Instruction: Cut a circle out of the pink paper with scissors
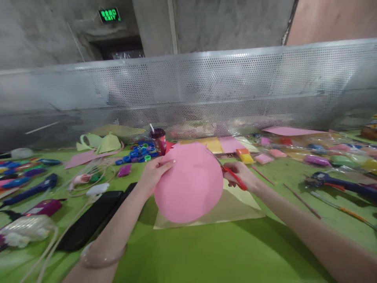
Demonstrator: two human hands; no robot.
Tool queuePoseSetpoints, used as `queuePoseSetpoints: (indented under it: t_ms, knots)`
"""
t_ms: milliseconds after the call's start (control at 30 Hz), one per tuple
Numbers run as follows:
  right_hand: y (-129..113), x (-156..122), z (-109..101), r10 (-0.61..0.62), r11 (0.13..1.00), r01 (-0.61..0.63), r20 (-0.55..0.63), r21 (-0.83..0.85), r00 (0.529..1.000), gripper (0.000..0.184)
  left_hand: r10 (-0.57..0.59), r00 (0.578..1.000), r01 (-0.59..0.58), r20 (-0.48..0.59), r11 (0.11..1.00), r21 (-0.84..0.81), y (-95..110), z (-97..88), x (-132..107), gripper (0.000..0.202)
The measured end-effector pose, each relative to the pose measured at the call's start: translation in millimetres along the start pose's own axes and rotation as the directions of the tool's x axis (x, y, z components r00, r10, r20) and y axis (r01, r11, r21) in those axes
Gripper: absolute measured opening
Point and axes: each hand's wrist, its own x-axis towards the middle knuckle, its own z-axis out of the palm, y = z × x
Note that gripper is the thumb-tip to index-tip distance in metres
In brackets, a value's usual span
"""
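Note:
A large pink sheet of paper (pixel 188 184) with a rounded lower outline is held up over the table. My left hand (pixel 156 173) pinches its left edge, thumb on the front face. In my right hand (pixel 240 175) is a pair of scissors with red handles (pixel 234 177), fingers closed round the grips. The blades lie along the paper's upper right edge, partly hidden, so I cannot tell whether they are apart. Beneath the pink paper a pale yellow sheet (pixel 244 204) lies flat on the green table.
A dark lidded cup with a straw (pixel 159 140) stands behind, beside several blue rings (pixel 137 151). A black phone-like slab (pixel 91 220) lies left. Clay packets (pixel 263 158), thin sticks (pixel 302 200) and a dark blue tool (pixel 347 182) are at right. A perforated metal screen (pixel 188 90) closes the back.

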Motion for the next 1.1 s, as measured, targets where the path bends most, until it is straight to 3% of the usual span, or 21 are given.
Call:
queuePoseSetpoints:
  t_ms: [1100]
  knots:
    - [-8.7,-2.4,2.4,0.045,0.997,-0.049,-0.082,-0.052,0.996,0.019,0.034,0.999,-0.032,-0.018,0.995,0.097,-0.8,-6.2,2.4,0.038]
